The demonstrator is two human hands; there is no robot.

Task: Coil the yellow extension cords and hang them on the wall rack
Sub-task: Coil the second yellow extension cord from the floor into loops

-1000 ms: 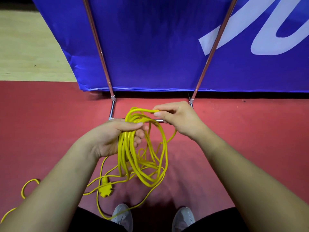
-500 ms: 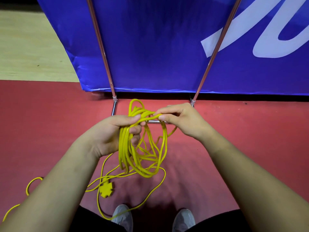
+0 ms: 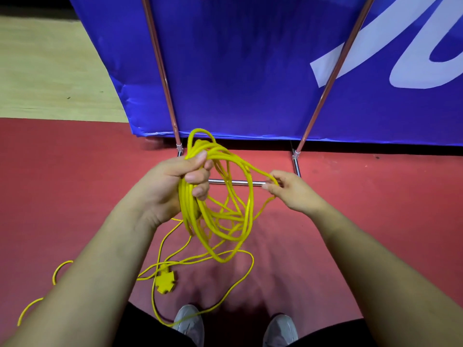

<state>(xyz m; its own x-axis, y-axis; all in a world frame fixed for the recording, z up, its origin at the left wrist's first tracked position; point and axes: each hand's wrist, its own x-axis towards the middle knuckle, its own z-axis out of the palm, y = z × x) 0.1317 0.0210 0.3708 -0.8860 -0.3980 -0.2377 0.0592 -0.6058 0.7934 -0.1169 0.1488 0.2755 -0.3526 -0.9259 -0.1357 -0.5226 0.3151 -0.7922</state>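
So our left hand has its fingers clenched round the top of the loose yellow extension cord coil, with the loops dangling in front of us over the red floor. Meanwhile our right hand pinches a single strand off to the side. The yellow multi-socket end lies on the floor near our grey shoes.

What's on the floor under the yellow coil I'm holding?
Red floor, loose cord and the yellow socket end lie below the coil. A chrome bar crosses behind it, partly covered by loops.
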